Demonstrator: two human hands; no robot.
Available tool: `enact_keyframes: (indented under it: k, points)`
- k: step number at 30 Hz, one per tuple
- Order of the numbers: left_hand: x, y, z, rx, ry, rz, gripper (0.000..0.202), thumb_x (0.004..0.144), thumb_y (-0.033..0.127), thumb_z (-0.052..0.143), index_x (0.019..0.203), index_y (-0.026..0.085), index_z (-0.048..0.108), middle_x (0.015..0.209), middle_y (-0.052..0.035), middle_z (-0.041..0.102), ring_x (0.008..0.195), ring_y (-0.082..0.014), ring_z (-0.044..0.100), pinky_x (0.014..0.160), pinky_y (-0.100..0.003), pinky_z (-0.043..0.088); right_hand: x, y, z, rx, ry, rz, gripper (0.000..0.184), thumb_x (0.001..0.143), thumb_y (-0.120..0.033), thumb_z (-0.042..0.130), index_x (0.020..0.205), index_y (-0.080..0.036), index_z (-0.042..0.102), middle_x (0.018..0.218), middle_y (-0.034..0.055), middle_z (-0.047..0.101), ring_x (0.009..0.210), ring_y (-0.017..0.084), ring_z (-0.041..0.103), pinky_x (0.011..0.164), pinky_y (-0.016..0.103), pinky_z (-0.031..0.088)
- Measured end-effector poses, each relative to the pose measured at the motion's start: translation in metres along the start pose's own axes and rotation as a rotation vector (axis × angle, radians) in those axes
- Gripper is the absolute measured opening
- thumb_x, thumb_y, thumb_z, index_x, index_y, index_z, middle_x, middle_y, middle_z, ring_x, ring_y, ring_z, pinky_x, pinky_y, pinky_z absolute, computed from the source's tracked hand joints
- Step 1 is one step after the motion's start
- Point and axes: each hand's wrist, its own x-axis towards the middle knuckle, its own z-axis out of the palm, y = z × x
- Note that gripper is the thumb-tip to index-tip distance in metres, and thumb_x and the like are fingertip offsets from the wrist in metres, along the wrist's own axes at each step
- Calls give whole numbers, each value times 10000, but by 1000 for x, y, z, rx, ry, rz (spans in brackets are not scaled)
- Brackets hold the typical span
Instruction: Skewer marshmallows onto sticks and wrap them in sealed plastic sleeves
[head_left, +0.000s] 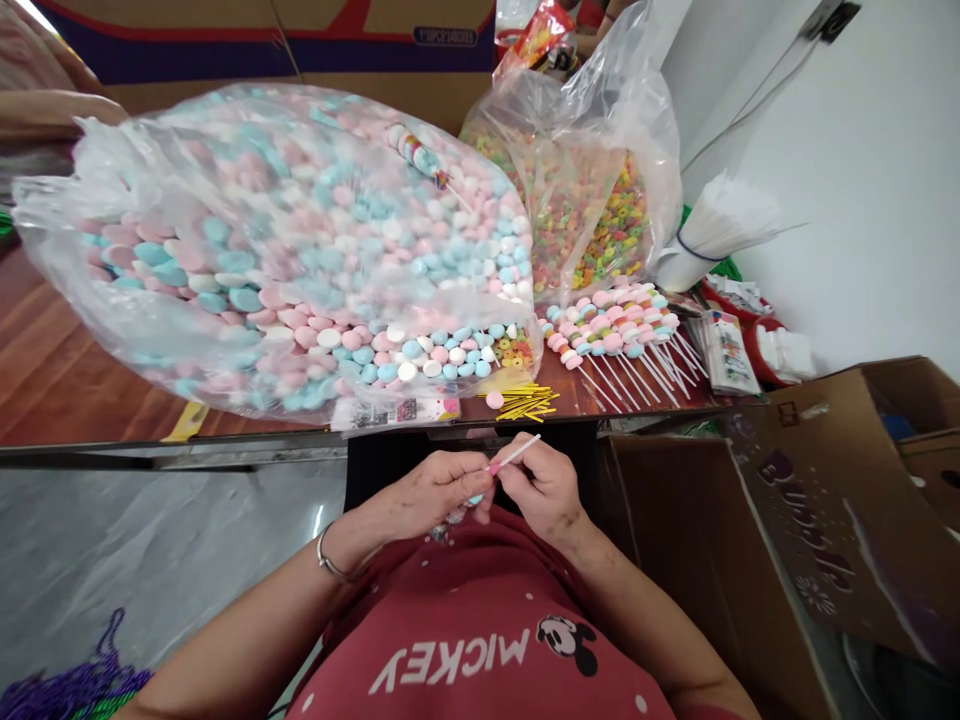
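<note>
In front of my red shirt, my left hand [442, 490] is closed around a candy skewer [475, 499]. Part of its blue and pink candy shows between the fingers, along with shiny clear wrapping below. My right hand [544, 490] pinches the skewer near the base of its white stick, which points up to the right. Just beyond my hands, gold twist ties [529, 402] lie by the table edge beside a single pink candy [495, 399]. Several unwrapped candy skewers [615, 322] lie together at the right, sticks toward me.
A large clear bag of pink, blue and white candies [300, 250] covers much of the table, with a wrapped skewer [420, 155] on top. Behind stands a bag of gummy rings [592, 210]. White sticks fill a cup [686, 262]. Cardboard boxes [817, 500] stand right. Another person's arm [52, 115] shows left.
</note>
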Motion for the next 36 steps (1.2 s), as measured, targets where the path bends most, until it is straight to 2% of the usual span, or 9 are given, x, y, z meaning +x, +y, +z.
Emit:
enact_keyframes:
  k: [5, 11, 14, 18, 21, 24, 27, 30, 36]
  points:
    - [3, -5, 10, -225, 102, -39, 449, 836, 568, 654, 691, 149, 583, 554, -10, 572, 422, -77, 447, 425, -190, 316, 2, 4, -6, 191, -167, 144, 129, 921, -249, 577, 1004, -196, 661, 878, 27, 632, 767, 141, 593, 694, 264, 496]
    - [5, -3, 14, -547, -115, -172, 448, 733, 510, 778, 654, 149, 524, 533, 28, 496, 349, -46, 369, 354, -183, 282, 4, 9, -9, 233, -127, -14, 238, 963, -377, 599, 842, -183, 665, 769, 18, 617, 698, 138, 578, 682, 263, 491]
    - [6, -2, 13, -343, 8, -110, 423, 766, 530, 742, 722, 149, 564, 555, 15, 541, 385, -64, 415, 379, -187, 305, 2, 8, -3, 102, -46, -49, 263, 989, -355, 545, 811, -187, 638, 765, 18, 624, 689, 132, 569, 679, 258, 491]
    - [5, 2, 14, 65, 256, 141, 323, 836, 457, 686, 761, 145, 646, 576, 12, 558, 491, -72, 450, 463, -178, 347, 3, 5, 2, 9, 23, -52, 272, 1004, -340, 494, 811, -194, 618, 780, 18, 637, 707, 132, 582, 676, 253, 491]
    - [5, 3, 13, -1, 310, 137, 323, 853, 439, 660, 714, 148, 640, 539, 16, 543, 467, -70, 432, 442, -179, 319, 8, 9, -12, -26, 66, 4, 225, 1009, -345, 476, 941, -204, 637, 827, 13, 648, 661, 122, 581, 638, 248, 488]
    - [7, 1, 8, -276, 370, 55, 312, 809, 438, 706, 716, 152, 622, 550, 10, 575, 412, -71, 431, 391, -182, 279, 17, 22, -42, -255, 240, 5, 215, 1001, -296, 470, 1136, -212, 615, 918, 38, 653, 735, 153, 606, 712, 290, 511]
    - [12, 0, 4, -487, 422, 46, 300, 722, 384, 793, 706, 150, 606, 619, 0, 620, 399, -76, 462, 373, -190, 317, 22, 34, -64, -579, 66, -90, 172, 981, -233, 502, 1054, -198, 654, 964, 81, 652, 916, 219, 602, 866, 366, 498]
    - [17, 1, 4, -558, 418, 63, 281, 713, 332, 810, 697, 140, 605, 627, -5, 630, 402, -77, 482, 379, -192, 358, 21, 39, -65, -774, -184, -183, 121, 951, -206, 569, 1015, -160, 662, 985, 104, 647, 933, 248, 560, 863, 375, 484]
    - [20, 0, 7, -565, 377, 41, 274, 706, 329, 814, 718, 136, 620, 610, -9, 637, 397, -80, 494, 371, -186, 378, 24, 42, -53, -1069, -319, -179, 189, 975, -133, 518, 869, -149, 674, 872, 91, 621, 850, 234, 481, 757, 327, 410]
